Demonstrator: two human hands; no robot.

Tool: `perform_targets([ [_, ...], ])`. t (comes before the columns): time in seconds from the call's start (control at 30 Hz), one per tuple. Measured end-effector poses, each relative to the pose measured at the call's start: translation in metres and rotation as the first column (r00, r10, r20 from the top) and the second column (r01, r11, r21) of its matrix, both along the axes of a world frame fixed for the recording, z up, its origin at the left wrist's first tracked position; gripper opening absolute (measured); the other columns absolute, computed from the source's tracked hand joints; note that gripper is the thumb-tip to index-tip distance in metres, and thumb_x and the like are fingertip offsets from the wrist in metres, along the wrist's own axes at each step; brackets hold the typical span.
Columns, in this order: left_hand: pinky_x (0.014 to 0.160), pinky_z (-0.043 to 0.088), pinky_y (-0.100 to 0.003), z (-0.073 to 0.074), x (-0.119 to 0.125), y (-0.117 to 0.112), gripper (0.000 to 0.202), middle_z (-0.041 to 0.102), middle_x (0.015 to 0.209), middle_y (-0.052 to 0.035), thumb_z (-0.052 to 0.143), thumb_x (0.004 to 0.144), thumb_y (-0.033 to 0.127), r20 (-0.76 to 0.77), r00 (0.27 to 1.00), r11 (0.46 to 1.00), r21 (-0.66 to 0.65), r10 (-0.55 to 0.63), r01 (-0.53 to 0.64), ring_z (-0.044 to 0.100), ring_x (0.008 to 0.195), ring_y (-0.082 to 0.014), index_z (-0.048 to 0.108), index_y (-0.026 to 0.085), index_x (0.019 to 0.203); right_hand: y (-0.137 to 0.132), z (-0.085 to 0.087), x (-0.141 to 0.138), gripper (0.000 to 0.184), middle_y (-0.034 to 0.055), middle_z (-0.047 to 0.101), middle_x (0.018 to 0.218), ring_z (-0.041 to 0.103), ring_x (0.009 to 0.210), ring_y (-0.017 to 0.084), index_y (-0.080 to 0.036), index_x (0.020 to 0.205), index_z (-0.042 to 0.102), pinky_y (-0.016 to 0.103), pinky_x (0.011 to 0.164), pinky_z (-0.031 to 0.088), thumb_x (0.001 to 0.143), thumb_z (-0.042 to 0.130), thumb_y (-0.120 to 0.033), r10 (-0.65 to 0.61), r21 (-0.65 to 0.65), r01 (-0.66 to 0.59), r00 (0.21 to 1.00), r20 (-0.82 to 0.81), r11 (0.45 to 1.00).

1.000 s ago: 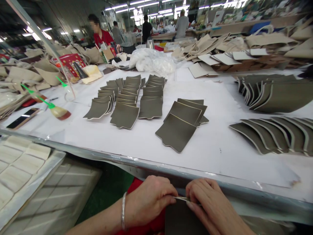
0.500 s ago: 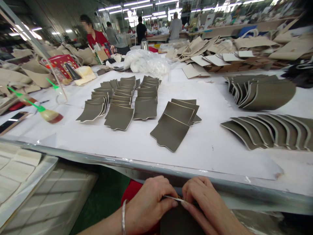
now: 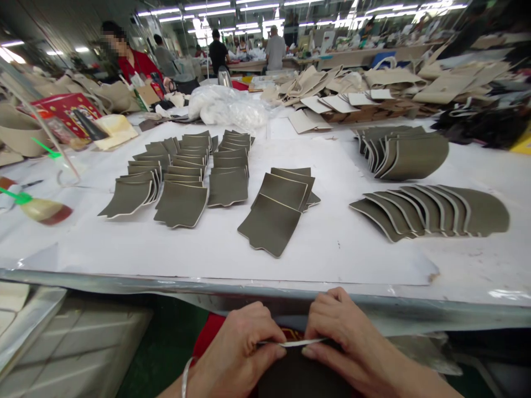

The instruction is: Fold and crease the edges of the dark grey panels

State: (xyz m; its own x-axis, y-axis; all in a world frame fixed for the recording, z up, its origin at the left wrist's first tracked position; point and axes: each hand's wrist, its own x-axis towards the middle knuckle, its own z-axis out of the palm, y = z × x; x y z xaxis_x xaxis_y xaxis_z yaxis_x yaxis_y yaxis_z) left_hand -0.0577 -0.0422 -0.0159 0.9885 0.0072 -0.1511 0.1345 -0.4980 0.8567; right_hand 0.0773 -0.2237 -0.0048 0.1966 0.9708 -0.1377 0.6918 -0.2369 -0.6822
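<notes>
Left hand (image 3: 244,348) and right hand (image 3: 346,340) were low in front of the body, below the near edge of the table (image 3: 124,279), thumbs and fingertips facing each other. Both were closed in a pinch on the pale upper edge of one grey piece (image 3: 296,378): left hand on the left end, right hand on the right end, a short stretch of edge bare between them. The dark face of the piece hung under the hands, over red cloth (image 3: 207,337). A bracelet (image 3: 185,378) sat on the left wrist. On the white table cover, straight beyond the hands, lay a short overlapped stack of like pieces (image 3: 269,224), and left of it three longer rows (image 3: 182,185), also overlapped. To the right, a fan of curved pieces (image 3: 431,213) lay flat; behind it a second batch (image 3: 409,155) stood on edge. At far left, a bottle with a green nozzle (image 3: 39,209) lay on its side. Further back were a clear plastic bag (image 3: 226,108), heaps of beige cut parts (image 3: 332,94), and a person in red (image 3: 133,62) at the far side. A pale ribbed tray (image 3: 83,342) sat below the table, left of the hands.
</notes>
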Motion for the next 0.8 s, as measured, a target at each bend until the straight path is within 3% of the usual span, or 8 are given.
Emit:
perform_targets([
  [0.13,0.068,0.036,-0.023,0.000,0.001,0.002,0.009,0.063,0.076,-0.0002,0.066,0.084,0.018,-0.040,0.999,1.000,-0.011,0.002,-0.003,0.056,0.078,-0.0133,0.071,0.018,0.077,-0.016,-0.007,0.005,0.022,-0.0035,0.059,0.082,0.051,0.085,0.017,-0.021,0.079,0.053,0.034,0.083,0.032,0.098,0.055,-0.031,-0.047,0.030,0.049,0.997,-0.053,0.998],
  [0.27,0.073,0.038,-0.024,0.000,0.008,-0.002,0.013,0.068,0.088,-0.0011,0.066,0.085,0.025,-0.065,0.995,0.996,0.041,-0.071,0.074,0.056,0.084,-0.0156,0.070,0.021,0.098,-0.015,-0.009,0.001,0.018,-0.0020,0.058,0.083,0.052,0.085,0.017,-0.021,0.079,0.054,0.036,0.088,0.034,0.097,0.055,-0.027,-0.083,0.063,0.087,0.994,-0.069,0.994],
  [0.4,0.070,0.036,-0.026,-0.003,0.012,-0.008,0.016,0.067,0.080,-0.0023,0.058,0.091,0.026,0.009,0.985,0.977,0.127,-0.174,0.171,0.056,0.078,-0.0153,0.071,0.019,0.085,-0.017,-0.010,0.001,0.022,-0.0003,0.059,0.084,0.053,0.086,0.018,-0.021,0.080,0.055,0.033,0.082,0.038,0.098,0.053,-0.034,-0.081,0.100,0.091,0.992,-0.101,0.991],
  [0.53,0.066,0.035,-0.024,-0.003,0.008,-0.005,0.016,0.067,0.076,-0.0018,0.061,0.090,0.026,-0.025,0.994,0.992,0.069,-0.107,0.109,0.057,0.075,-0.0135,0.073,0.018,0.082,-0.028,-0.012,0.007,0.027,-0.0008,0.059,0.080,0.054,0.080,0.017,-0.022,0.079,0.058,0.028,0.068,0.039,0.100,0.049,-0.037,-0.112,0.088,0.127,0.982,-0.152,0.988],
  [0.8,0.067,0.038,-0.020,0.005,-0.003,0.011,0.009,0.072,0.078,0.0014,0.068,0.083,0.019,-0.174,0.980,0.994,-0.043,0.092,-0.101,0.059,0.072,-0.0112,0.076,0.021,0.082,-0.029,-0.023,0.006,0.033,0.0002,0.060,0.074,0.056,0.072,0.016,-0.022,0.072,0.059,0.027,0.064,0.042,0.099,0.047,-0.038,-0.183,0.092,0.207,0.958,-0.222,0.974],
])
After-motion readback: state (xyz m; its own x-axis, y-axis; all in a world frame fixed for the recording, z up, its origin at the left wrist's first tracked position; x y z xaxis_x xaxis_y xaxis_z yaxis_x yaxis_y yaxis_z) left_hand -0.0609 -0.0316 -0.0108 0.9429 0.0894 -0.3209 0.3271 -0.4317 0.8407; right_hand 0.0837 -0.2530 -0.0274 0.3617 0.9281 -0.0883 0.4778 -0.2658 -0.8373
